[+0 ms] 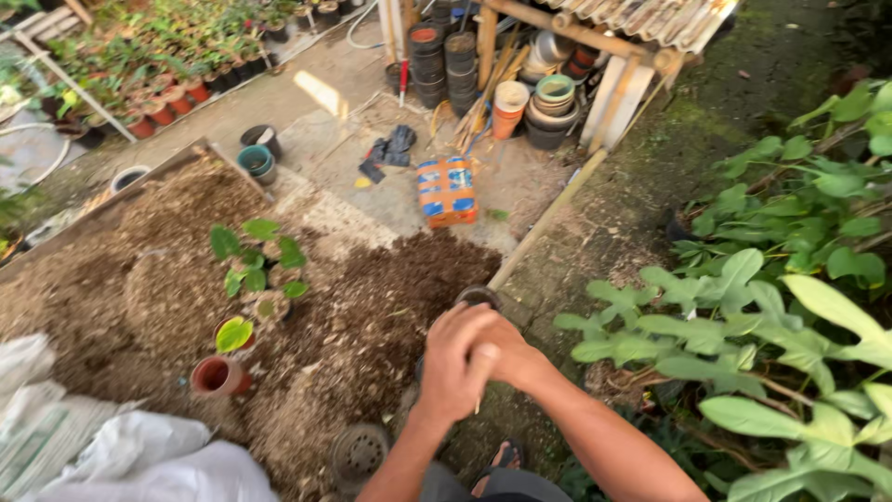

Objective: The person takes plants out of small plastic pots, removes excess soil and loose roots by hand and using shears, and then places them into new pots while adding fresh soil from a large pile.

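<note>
Both our hands sit together over the soil heap [372,307]: left hand [452,367] wraps across the right hand [506,358], grip closed tight, but on what we can't tell. Just above them a dark pot [478,296] peeks out at the heap's edge. Further left, small green seedlings [255,260] stand in little pots, with an empty terracotta pot [216,376] near white sacks [139,455].

Soil heap [372,307] ahead of me, potted seedlings [255,265] on the husk mound [158,270]. Empty terracotta pot [216,376] lower left beside white sacks [111,455]. Orange bag [447,191] on concrete, stacked pots [548,102] behind, leafy shrubs [790,307] right.
</note>
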